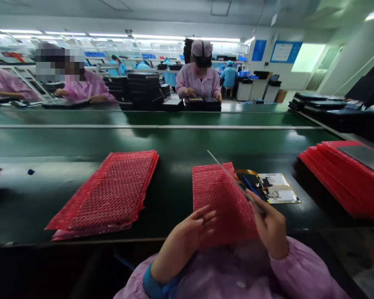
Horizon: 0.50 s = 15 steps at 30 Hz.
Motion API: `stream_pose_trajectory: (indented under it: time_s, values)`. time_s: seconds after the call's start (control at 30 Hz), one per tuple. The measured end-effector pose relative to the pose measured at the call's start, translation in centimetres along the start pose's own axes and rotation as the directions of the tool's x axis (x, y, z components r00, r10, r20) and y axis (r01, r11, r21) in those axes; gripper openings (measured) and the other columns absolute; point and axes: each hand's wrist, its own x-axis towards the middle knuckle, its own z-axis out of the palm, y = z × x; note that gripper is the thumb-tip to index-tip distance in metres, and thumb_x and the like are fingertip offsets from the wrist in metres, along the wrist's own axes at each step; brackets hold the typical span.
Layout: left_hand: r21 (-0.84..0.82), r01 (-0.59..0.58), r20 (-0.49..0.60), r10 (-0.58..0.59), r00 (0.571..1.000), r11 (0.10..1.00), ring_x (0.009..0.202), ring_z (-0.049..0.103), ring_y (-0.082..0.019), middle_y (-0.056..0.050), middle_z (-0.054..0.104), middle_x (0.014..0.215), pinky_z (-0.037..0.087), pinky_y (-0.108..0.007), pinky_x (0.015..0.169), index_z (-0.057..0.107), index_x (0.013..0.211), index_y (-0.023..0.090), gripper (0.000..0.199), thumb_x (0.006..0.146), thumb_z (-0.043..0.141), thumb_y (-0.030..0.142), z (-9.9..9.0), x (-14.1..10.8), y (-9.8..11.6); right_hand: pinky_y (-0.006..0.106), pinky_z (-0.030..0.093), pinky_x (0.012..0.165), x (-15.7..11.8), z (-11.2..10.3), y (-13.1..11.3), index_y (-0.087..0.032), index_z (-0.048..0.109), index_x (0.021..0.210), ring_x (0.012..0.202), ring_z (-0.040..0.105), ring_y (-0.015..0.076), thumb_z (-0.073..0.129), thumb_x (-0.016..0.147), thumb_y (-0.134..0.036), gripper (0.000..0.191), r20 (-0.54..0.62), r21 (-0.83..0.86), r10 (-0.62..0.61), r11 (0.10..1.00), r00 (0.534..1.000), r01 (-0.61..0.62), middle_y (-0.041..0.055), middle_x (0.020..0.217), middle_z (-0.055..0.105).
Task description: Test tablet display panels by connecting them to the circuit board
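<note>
A thin flat panel, seen nearly edge-on, is tilted above a red bubble-wrap bag in front of me. My right hand grips the panel's near end, its fingers closed round it. My left hand is beside the bag's left part, palm turned inward and fingers apart. Whether its fingertips touch the bag is hard to tell. Just right of the bag lie a silvery flat part with black and gold areas, an orange flex cable and a blue pen-like object.
Red bubble-wrap bags are stacked on the left of the green table. Another red stack at the right bears a dark panel. Across the table, people in pink work among black stacks.
</note>
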Motion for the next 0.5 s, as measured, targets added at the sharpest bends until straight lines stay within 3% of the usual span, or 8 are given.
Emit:
stream_pose_trajectory:
  time_s: [0.07, 0.13, 0.23, 0.3, 0.33, 0.37, 0.43, 0.5]
  values:
    - [0.018, -0.035, -0.031, 0.035, 0.999, 0.999, 0.117, 0.060, -0.026, -0.012, 0.068, 0.122, 0.046, -0.034, 0.093, 0.066, 0.115, 0.017, 0.045, 0.071, 0.074, 0.020, -0.3, 1.0, -0.4, 0.039, 0.059, 0.089, 0.6, -1.1, 0.2, -0.017, 0.073, 0.103, 0.101, 0.069, 0.0297, 0.065, 0.085, -0.038, 0.030, -0.116, 0.233, 0.381, 0.908, 0.917, -0.348, 0.0095, 0.104, 0.074]
    - [0.041, -0.109, -0.041, 0.111, 0.993, 0.993, 0.117, 0.061, -0.026, -0.010, 0.069, 0.120, 0.046, -0.034, 0.094, 0.067, 0.115, 0.021, 0.048, 0.069, 0.078, 0.022, -0.3, 1.8, -0.6, 0.040, 0.061, 0.084, 1.1, -1.9, 0.1, -0.018, 0.075, 0.092, 0.094, 0.070, 0.0314, 0.070, 0.078, -0.050, 0.035, -0.147, 0.398, 0.592, 0.769, 0.793, -0.500, 0.0090, 0.095, 0.076]
    - [0.117, -0.206, 0.036, 0.203, 0.979, 0.972, 0.106, 0.066, -0.027, -0.007, 0.073, 0.112, 0.048, -0.035, 0.091, 0.071, 0.112, 0.024, 0.046, 0.068, 0.082, 0.030, 0.2, 2.0, -0.6, 0.038, 0.064, 0.073, 1.6, -2.2, -0.1, -0.021, 0.074, 0.091, 0.081, 0.072, 0.0275, 0.068, 0.079, -0.051, 0.032, 0.059, 0.564, 0.676, 0.584, 0.734, -0.583, 0.0056, 0.087, 0.076]
    - [0.247, -0.180, 0.095, 0.161, 0.982, 0.952, 0.095, 0.070, -0.028, -0.009, 0.077, 0.098, 0.050, -0.038, 0.090, 0.076, 0.099, 0.019, 0.034, 0.070, 0.081, 0.035, 0.3, 1.7, -0.7, 0.038, 0.064, 0.068, 1.8, -2.1, 0.1, -0.022, 0.074, 0.092, 0.077, 0.072, 0.0271, 0.071, 0.078, -0.050, 0.032, 0.280, 0.593, 0.671, 0.442, 0.687, -0.673, 0.0049, 0.084, 0.075]
    - [0.315, -0.150, 0.112, 0.120, 0.986, 0.937, 0.093, 0.070, -0.029, -0.011, 0.077, 0.094, 0.050, -0.040, 0.092, 0.078, 0.093, 0.016, 0.029, 0.072, 0.079, 0.036, 0.3, 1.6, -0.9, 0.038, 0.063, 0.067, 2.0, -2.1, 0.5, -0.021, 0.074, 0.093, 0.078, 0.072, 0.0270, 0.070, 0.080, -0.051, 0.034, 0.342, 0.552, 0.639, 0.457, 0.689, -0.698, 0.0053, 0.083, 0.074]
    - [0.368, -0.110, 0.118, 0.071, 0.990, 0.923, 0.093, 0.070, -0.030, -0.012, 0.077, 0.091, 0.049, -0.041, 0.094, 0.079, 0.087, 0.013, 0.026, 0.075, 0.076, 0.036, 0.1, 1.5, -1.1, 0.037, 0.063, 0.065, 2.3, -2.1, 1.2, -0.020, 0.074, 0.093, 0.077, 0.071, 0.0265, 0.066, 0.082, -0.054, 0.037, 0.345, 0.481, 0.604, 0.543, 0.718, -0.688, 0.0061, 0.081, 0.074]
    - [0.390, -0.030, 0.108, -0.013, 0.994, 0.920, 0.098, 0.069, -0.031, -0.012, 0.077, 0.092, 0.048, -0.042, 0.098, 0.080, 0.083, 0.011, 0.027, 0.078, 0.071, 0.037, -0.5, 1.7, -1.5, 0.034, 0.061, 0.062, 3.4, -2.4, 3.5, -0.018, 0.073, 0.088, 0.073, 0.070, 0.0246, 0.053, 0.088, -0.060, 0.047, 0.280, 0.287, 0.519, 0.758, 0.808, -0.586, 0.0070, 0.075, 0.072]
    - [0.315, 0.006, 0.090, -0.036, 0.995, 0.949, 0.098, 0.070, -0.031, -0.011, 0.077, 0.092, 0.049, -0.042, 0.099, 0.080, 0.080, 0.013, 0.028, 0.077, 0.071, 0.039, -1.3, 2.2, -1.8, 0.033, 0.058, 0.060, 5.0, -3.1, 6.8, -0.017, 0.072, 0.084, 0.069, 0.069, 0.0234, 0.041, 0.092, -0.062, 0.055, 0.189, 0.131, 0.448, 0.870, 0.874, -0.475, 0.0073, 0.072, 0.070]
